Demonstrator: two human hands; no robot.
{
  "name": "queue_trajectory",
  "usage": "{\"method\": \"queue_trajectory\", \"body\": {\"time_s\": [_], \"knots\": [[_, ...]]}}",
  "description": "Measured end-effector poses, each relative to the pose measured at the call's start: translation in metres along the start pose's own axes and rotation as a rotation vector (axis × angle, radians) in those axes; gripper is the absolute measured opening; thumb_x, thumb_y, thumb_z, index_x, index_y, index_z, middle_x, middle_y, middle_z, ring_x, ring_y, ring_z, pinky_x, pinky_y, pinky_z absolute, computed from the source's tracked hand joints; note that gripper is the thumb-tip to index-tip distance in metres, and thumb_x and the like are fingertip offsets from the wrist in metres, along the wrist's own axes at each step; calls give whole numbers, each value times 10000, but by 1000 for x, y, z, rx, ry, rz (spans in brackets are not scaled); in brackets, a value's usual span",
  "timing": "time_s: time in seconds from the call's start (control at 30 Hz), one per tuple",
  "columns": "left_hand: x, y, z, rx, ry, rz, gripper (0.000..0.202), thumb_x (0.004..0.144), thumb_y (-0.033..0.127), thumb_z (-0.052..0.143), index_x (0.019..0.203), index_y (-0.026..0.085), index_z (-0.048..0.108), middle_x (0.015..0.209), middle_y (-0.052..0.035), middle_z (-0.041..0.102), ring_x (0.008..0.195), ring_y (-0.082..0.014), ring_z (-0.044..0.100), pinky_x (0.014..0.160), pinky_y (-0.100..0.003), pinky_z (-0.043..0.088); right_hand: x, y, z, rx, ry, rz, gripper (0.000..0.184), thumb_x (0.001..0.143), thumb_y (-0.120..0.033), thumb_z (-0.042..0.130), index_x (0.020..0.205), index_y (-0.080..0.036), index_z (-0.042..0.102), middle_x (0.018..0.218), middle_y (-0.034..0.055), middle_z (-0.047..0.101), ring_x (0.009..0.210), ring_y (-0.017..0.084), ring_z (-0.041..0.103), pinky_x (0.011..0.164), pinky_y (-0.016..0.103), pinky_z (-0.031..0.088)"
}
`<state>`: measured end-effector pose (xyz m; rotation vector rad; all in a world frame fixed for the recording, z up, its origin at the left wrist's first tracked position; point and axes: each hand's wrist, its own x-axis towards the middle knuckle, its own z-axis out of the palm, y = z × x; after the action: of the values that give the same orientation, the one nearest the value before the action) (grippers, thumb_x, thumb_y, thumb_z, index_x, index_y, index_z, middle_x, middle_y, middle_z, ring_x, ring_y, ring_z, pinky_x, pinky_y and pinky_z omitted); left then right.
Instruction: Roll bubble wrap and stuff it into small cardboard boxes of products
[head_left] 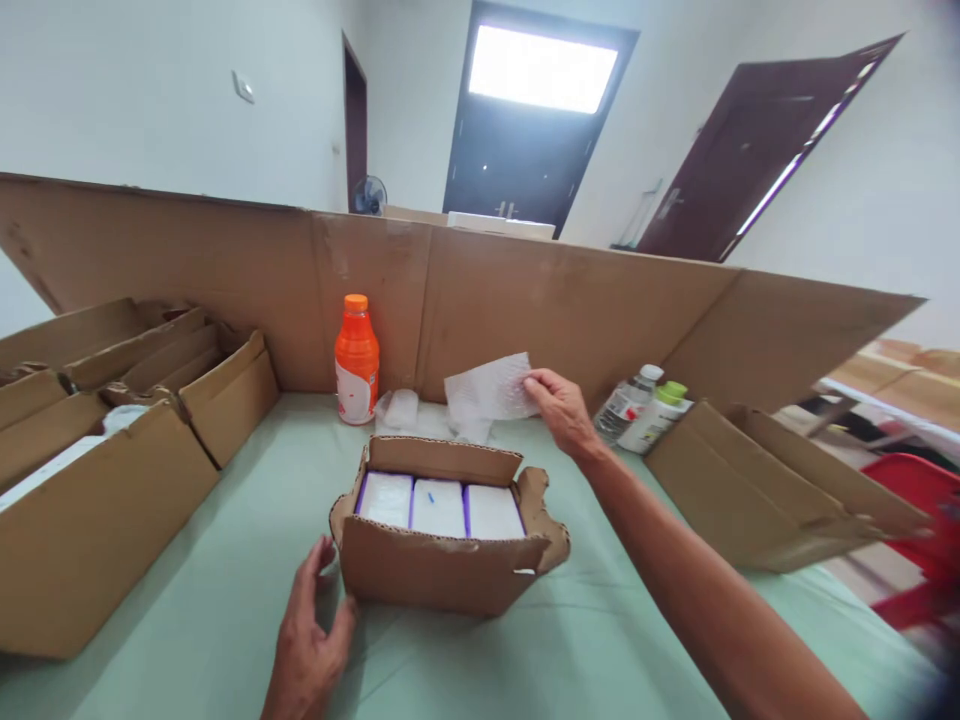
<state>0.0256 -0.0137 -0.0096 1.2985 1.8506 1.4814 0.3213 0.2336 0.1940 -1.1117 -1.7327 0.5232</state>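
Observation:
A small open cardboard box point(442, 570) sits in front of me on the pale green table, holding three white packs with purple edges point(439, 507). My left hand point(311, 630) rests against the box's near left corner, thumb and fingers apart. My right hand point(561, 408) reaches past the box and pinches a sheet of white bubble wrap point(487, 392) by its right edge, lifting it above more wrap point(401, 410) lying on the table.
An orange bottle point(356, 362) stands at the back by a tall cardboard wall point(525, 310). Two bottles point(645, 405) lie at right beside an open carton point(765, 490). Large open cartons point(97, 480) fill the left. A red object point(926, 520) sits far right.

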Motion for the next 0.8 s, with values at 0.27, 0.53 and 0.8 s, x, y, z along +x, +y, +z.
{"method": "queue_trajectory", "body": {"time_s": [0.27, 0.53, 0.8], "knots": [[-6, 101, -27, 10, 110, 494, 651, 892, 236, 601, 1501, 253, 373, 1500, -144, 456, 1338, -315, 505, 1108, -543, 443, -64, -138, -68, 74, -97, 19, 265, 845, -446, 650, 803, -185, 646, 665, -28, 544, 547, 94, 424, 491, 215, 312], [-24, 192, -45, -368, -374, 486, 931, 832, 380, 716, 1584, 315, 170, 1581, -114, 388, 1484, -358, 318, 1197, -579, 301, -141, -219, -59, 102, -854, -65, 357, 972, -485, 541, 857, -179, 686, 724, 11, 595, 643, 123, 513, 567, 233, 404], [-69, 141, -46, -636, -1067, -189, 516, 787, 560, 716, 1086, 139, 726, 1019, -97, 741, 957, -270, 676, 862, -360, 529, -169, -189, -54, 337, -531, 102, 356, 877, -532, 679, 824, -181, 693, 732, 18, 594, 650, 134, 515, 582, 250, 432]]}}
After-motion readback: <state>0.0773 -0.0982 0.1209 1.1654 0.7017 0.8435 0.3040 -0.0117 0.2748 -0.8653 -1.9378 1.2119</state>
